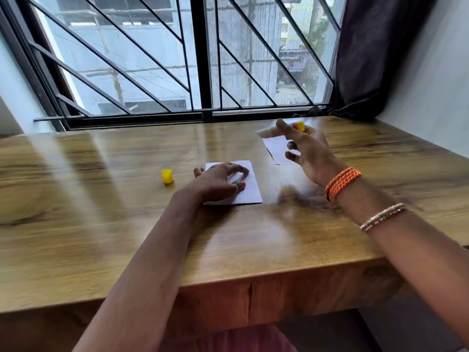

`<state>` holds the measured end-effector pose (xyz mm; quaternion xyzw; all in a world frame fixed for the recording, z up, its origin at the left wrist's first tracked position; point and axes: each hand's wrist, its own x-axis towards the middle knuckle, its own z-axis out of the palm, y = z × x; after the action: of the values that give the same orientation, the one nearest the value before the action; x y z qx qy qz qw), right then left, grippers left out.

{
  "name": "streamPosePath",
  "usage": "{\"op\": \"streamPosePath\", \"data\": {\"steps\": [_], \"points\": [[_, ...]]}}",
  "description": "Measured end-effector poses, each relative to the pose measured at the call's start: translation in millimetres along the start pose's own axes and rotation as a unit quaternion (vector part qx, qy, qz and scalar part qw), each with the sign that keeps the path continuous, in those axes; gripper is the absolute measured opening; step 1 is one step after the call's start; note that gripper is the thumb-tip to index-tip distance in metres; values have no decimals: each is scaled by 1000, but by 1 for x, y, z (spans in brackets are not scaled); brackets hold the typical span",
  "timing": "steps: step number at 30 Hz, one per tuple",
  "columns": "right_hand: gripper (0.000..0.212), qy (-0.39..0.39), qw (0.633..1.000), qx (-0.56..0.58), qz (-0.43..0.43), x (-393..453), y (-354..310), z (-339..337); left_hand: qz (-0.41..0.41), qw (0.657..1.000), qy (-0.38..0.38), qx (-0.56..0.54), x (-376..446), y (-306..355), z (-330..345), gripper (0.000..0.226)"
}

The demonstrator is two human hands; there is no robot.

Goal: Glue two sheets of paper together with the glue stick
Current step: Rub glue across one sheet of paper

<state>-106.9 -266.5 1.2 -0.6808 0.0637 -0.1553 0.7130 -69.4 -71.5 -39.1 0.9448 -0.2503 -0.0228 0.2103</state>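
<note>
I am holding the glue stick (299, 126) in my right hand (305, 151), up above the wooden table (101, 199) and near the window (177, 59). Only its yellow end with a bit of red is showing, at the far side of my hand; the rest is hiding behind my palm. My thumb and some fingers are seeming curled around it, while my first finger is pointing out to the left. The hand is blurred, so I cannot tell the grip more exactly.

Under this hand, the second sheet of paper (276, 148) is lying flat on the table, partly covered by my fingers from this view.

My left hand (218, 181) is resting on the first sheet of paper (250, 189), which is lying nearer to me. The fingers are bent and spread, and their tips are pressing down on the sheet; they are not gripping it.

The yellow cap (167, 176) is standing alone on the table, just left of my left hand, not touching it or the paper.

I am wearing an orange braided band (342, 182) and a thin beaded bracelet (383, 216) on my right wrist.
</note>
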Motion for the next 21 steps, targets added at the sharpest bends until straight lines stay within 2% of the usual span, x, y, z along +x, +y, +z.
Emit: {"op": "streamPosePath", "data": {"steps": [2,3,4,7,11,13,16,18,21], "points": [[16,22,996,83,36,15,-1,5,8,1000,-5,-23,-1,-1,-1,37],[26,24,993,106,52,22,1,8,9,1000,-6,-27,-1,-1,0,37],[32,24,991,116,67,28,2,12,11,1000,-4,-23,0,0,0,36],[29,16,991,104,78,40,7,27,22,1000,-2,-2,3,3,-2,36],[24,-43,998,6,36,44,9,40,28,999,-23,15,8,1,-14,37],[8,-91,994,-55,-11,38,2,39,34,999,-42,9,11,-5,-25,41],[11,-187,975,-110,-47,21,-1,26,52,996,-65,-36,18,-14,-33,49],[4,-245,955,-156,-60,6,4,20,67,990,-68,-103,19,-18,-31,53],[9,-274,932,-220,-85,-15,13,20,82,987,-50,-131,17,-20,-28,41]]}}
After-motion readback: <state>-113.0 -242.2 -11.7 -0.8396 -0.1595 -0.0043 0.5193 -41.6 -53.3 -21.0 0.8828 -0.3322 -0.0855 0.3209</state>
